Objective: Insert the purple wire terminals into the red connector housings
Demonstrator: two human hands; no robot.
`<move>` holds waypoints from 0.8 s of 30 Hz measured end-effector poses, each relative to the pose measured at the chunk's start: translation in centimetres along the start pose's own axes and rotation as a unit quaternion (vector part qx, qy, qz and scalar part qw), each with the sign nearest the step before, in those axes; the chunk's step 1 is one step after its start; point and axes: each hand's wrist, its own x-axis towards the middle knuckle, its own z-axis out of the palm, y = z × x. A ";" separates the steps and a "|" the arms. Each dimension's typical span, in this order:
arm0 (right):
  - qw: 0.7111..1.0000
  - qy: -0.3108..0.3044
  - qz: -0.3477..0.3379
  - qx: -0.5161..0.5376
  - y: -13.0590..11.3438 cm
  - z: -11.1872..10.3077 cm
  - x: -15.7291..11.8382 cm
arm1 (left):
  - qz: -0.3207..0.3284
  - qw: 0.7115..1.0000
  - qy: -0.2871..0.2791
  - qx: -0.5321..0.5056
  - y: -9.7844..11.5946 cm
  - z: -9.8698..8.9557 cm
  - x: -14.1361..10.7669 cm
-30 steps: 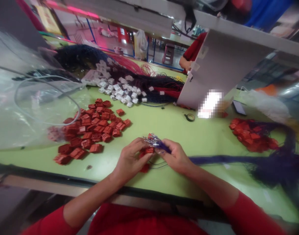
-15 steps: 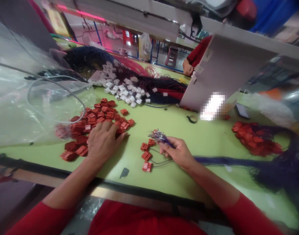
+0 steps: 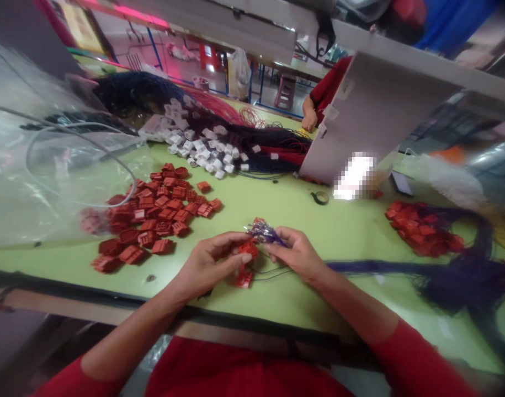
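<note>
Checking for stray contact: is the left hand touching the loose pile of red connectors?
Apart. The head view shows green tabletop plainly between the left hand and the pile of red connectors.

Nothing legible anywhere, the yellow sign (image 3: 81,19) in the background too blurred and small to read.

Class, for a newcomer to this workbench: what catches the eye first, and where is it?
The heap of red plastic connectors on the green table stands out left of centre, beside a clear plastic bag. At centre, the right hand holds a bundle of purple wires beside the left hand.
</note>
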 end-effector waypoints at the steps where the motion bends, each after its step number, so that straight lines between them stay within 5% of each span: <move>1: 1.000 0.000 0.003 0.001 0.0 0.0 0.0 | -0.001 1.000 0.001 -0.011 0.1 0.2 0.1; 13: 0.997 0.023 0.042 0.065 -1.0 -0.1 -0.2 | 0.045 0.999 0.017 -0.018 -0.5 0.3 0.1; 24: 0.997 0.019 0.072 0.024 -1.0 0.2 -0.2 | 0.218 0.966 0.029 0.138 -0.5 0.5 -0.1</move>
